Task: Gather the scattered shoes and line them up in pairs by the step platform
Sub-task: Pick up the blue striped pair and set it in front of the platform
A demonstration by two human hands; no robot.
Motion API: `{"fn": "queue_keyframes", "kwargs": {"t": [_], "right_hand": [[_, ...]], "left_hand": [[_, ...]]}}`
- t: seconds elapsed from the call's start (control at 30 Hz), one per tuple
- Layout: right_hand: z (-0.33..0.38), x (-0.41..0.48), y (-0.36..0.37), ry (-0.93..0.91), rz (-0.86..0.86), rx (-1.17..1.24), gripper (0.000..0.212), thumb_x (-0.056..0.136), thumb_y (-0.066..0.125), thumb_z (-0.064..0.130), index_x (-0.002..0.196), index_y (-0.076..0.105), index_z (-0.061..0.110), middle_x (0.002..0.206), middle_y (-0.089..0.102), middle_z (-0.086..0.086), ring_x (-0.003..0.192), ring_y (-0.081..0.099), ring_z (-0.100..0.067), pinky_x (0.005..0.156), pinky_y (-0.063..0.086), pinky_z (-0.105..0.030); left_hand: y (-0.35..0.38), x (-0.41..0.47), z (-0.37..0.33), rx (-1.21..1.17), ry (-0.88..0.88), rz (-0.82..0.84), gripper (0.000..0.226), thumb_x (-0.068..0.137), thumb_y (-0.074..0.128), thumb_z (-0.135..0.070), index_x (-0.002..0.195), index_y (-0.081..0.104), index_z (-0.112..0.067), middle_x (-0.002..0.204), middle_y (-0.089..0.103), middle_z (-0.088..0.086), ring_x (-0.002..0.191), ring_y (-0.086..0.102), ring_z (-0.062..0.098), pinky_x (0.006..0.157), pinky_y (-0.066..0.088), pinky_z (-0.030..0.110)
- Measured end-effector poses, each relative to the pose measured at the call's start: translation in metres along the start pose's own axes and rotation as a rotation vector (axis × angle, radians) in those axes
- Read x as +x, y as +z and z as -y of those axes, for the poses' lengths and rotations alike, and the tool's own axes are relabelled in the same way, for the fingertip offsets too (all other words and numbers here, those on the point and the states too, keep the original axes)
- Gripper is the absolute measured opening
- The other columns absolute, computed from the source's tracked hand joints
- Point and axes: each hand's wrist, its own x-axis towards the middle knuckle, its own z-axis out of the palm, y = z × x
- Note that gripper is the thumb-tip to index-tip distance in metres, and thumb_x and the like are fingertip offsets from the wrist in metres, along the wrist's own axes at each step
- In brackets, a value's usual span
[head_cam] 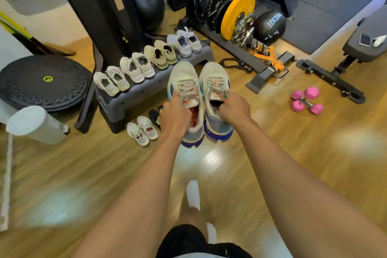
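Head view, entries as I logged them:

1. Left shoe and right shoe: grey with blue soles, in the air side by side, toes forward, just off the near long edge of the platform. The left hand gripped the left shoe at its opening. The right hand was clenched on the right shoe's collar. I judged this grip kept the two matched and level, ready to go down together.

2. Four pairs: light-coloured, in one row along the platform top, end to end. The top looked full to me.

3. White pair: on the floor at the platform's near corner. A dark shoe sat just beside it, half hidden by the left hand, and I could not tell whether its mate was there. The floor row seemed the likely spot for the carried pair.

4. Dumbbells: pink, on the floor, well apart.
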Motion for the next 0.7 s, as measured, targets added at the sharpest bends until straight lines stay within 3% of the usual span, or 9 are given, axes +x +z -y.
{"fn": "queue_keyframes", "kwargs": {"t": [0.2,0.4,0.57,0.7], "right_hand": [[0.029,0.134,0.027,-0.020,0.030,-0.062,0.027,0.087,0.055,0.012,0.113,0.057,0.005,0.115,0.062,-0.019,0.106,0.057,-0.038,0.069,0.036,-0.031],[0.059,0.250,0.052,-0.089,0.068,-0.096,0.028,0.084,0.059,0.013,0.112,0.059,0.011,0.109,0.065,-0.016,0.102,0.059,-0.036,0.068,0.038,-0.031],[0.061,0.338,0.074,-0.235,0.113,-0.176,0.046,0.085,0.062,0.015,0.129,0.052,0.021,0.111,0.064,-0.014,0.104,0.058,-0.034,0.079,0.047,-0.036],[0.050,0.410,0.105,-0.403,0.163,-0.278,0.048,0.087,0.059,0.013,0.133,0.048,0.020,0.107,0.066,-0.015,0.098,0.059,-0.034,0.079,0.049,-0.038]], "left_hand": [[0.051,0.122,-0.010,-0.004,-0.094,0.069,0.048,0.091,0.054,-0.016,0.138,0.045,-0.017,0.116,0.063,0.013,0.105,0.060,0.032,0.085,0.052,0.045],[0.096,0.222,-0.017,0.010,-0.172,0.072,0.053,0.090,0.055,-0.013,0.142,0.043,-0.021,0.115,0.064,0.015,0.103,0.061,0.034,0.084,0.053,0.045],[0.148,0.280,-0.026,0.083,-0.181,0.098,0.047,0.087,0.058,-0.006,0.132,0.051,-0.020,0.114,0.064,0.015,0.101,0.063,0.035,0.078,0.053,0.044],[0.201,0.322,-0.033,0.152,-0.181,0.128,0.056,0.090,0.052,-0.005,0.142,0.042,-0.023,0.118,0.058,0.017,0.106,0.059,0.038,0.085,0.050,0.046]]}}
